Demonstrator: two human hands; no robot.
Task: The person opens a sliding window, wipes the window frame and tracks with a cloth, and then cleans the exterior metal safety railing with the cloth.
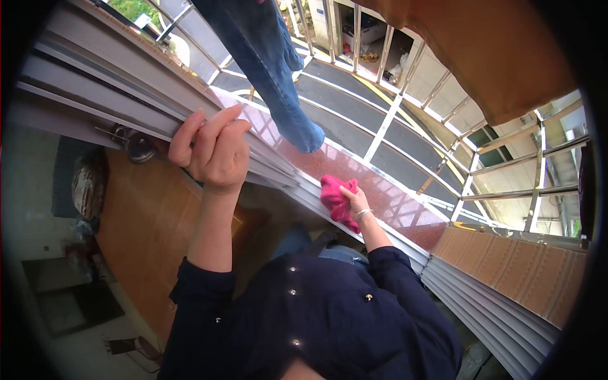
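My left hand (pixel 212 152) is raised at the white window frame (pixel 145 104), fingers curled over its edge. In my right hand (pixel 358 201), which wears a thin bracelet at the wrist, is a bunched bright pink cloth (pixel 335 199). The cloth lies against the white window track (pixel 310 183), beside the reddish stone sill (pixel 392 206). My fingers partly cover the cloth, and its underside is hidden.
Blue jeans (pixel 266 69) hang above the sill, and a brown cloth (pixel 487 50) hangs at upper right. Metal bars (pixel 386 130) enclose the outside. Corrugated cardboard (pixel 513 269) lies at right. A dark round object (pixel 139 149) is near the left frame.
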